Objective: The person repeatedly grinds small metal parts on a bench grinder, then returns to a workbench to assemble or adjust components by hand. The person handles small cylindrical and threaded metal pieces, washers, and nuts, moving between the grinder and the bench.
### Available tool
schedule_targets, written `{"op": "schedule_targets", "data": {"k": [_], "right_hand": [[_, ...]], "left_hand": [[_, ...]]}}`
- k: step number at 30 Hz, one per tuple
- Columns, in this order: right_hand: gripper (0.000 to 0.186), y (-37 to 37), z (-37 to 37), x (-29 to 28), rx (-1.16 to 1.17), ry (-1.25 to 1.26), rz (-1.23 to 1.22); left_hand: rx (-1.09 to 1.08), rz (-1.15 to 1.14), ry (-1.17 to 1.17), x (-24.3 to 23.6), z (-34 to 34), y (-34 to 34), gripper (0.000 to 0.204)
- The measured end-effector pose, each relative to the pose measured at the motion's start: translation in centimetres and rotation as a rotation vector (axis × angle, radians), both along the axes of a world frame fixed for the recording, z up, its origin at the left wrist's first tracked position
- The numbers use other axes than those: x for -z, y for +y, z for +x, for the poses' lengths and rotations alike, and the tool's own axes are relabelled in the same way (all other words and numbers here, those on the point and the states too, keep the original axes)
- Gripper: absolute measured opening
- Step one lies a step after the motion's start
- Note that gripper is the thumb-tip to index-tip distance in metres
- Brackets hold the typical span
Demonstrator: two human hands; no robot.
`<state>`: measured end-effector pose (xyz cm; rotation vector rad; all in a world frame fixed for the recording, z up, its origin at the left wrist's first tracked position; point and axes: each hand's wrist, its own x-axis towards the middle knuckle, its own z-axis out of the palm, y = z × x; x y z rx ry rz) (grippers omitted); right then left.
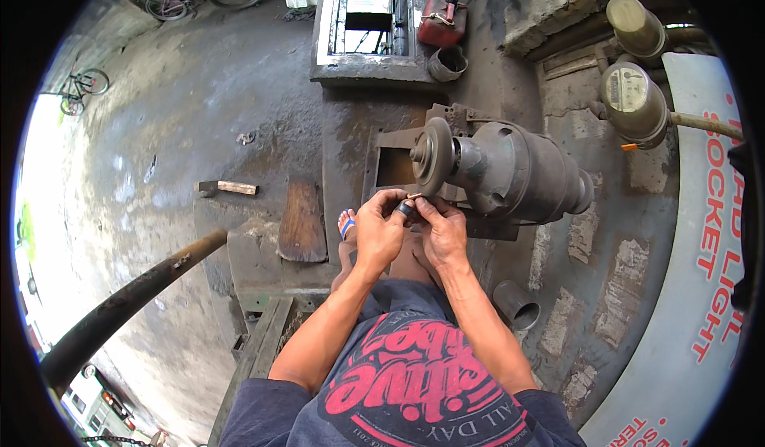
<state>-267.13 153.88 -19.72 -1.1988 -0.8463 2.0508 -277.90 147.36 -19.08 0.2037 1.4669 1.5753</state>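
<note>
My left hand [378,228] and my right hand [443,230] meet in front of a grinding wheel [433,157]. The fingertips of both are pinched around a small copper-coloured metal piece [413,196]; its exact kind is too small to make out. Something black [405,208] wraps the left thumb. The wheel sits on the left end of the shaft of a grey bench grinder motor [522,172]. The piece is close below the wheel's near edge, and I cannot tell whether they touch. Part of the fingers is hidden behind the thumbs.
A hammer [231,187] and a worn wooden board [302,222] lie to the left. Beyond the grinder stand a red fuel can [441,23] and a metal-framed box [368,68]. A dark pole [135,307] juts in at left. Two round meters [633,100] flank the right side.
</note>
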Motion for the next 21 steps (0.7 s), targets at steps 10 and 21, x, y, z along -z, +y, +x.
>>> {"op": "schedule_targets", "data": {"k": [10,21], "right_hand": [[0.015,0.2,0.6,-0.9,-0.003,0.026,0.003],[0.019,-0.4,0.9,-0.8,-0.087,0.011,0.038]], "left_hand": [[-0.031,0.022,0.024,0.0,1.1,0.3,0.012],[0.057,0.108,-0.145,-0.3,-0.9,-1.2,0.019]]}}
